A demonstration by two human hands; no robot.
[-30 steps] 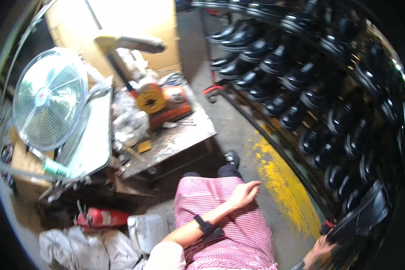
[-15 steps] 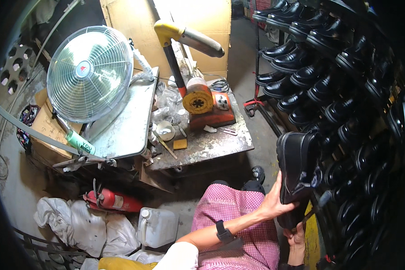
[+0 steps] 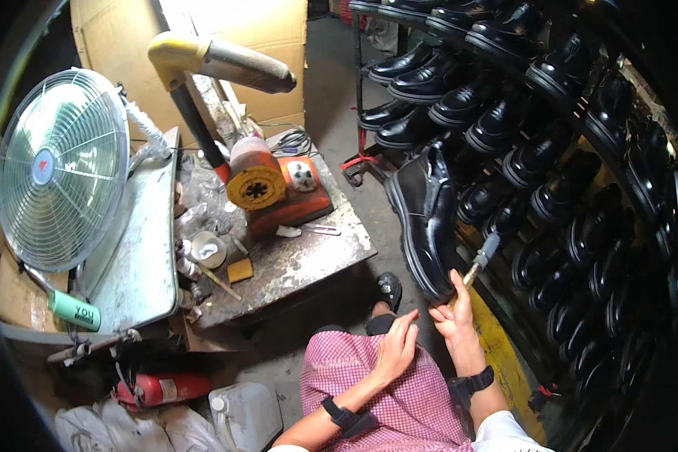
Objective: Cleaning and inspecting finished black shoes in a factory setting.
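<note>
A glossy black shoe (image 3: 423, 226) is held up to the right of my lap, its lower end at the fingers of my right hand (image 3: 457, 320). That hand is closed and also grips a thin brush (image 3: 482, 260) with a metal collar and a pale grey tip, which points up beside the shoe. My left hand (image 3: 398, 348) is apart from the shoe, above the pink checked cloth (image 3: 354, 369) over my lap. Its fingers are stretched out close together, and nothing shows in them.
Racks of black shoes (image 3: 497, 124) fill the right side. Ahead stands a worn table (image 3: 309, 264) with an orange and yellow machine (image 3: 279, 192), a sponge (image 3: 240, 270) and a small bowl (image 3: 208, 249). At left are a fan (image 3: 60, 169), a fire extinguisher (image 3: 162, 389) and a jerrycan (image 3: 245, 414).
My left hand has let go of the shoe and moved left over my lap. The shoe has turned and now hangs from my right hand. The view has swung to the right.
</note>
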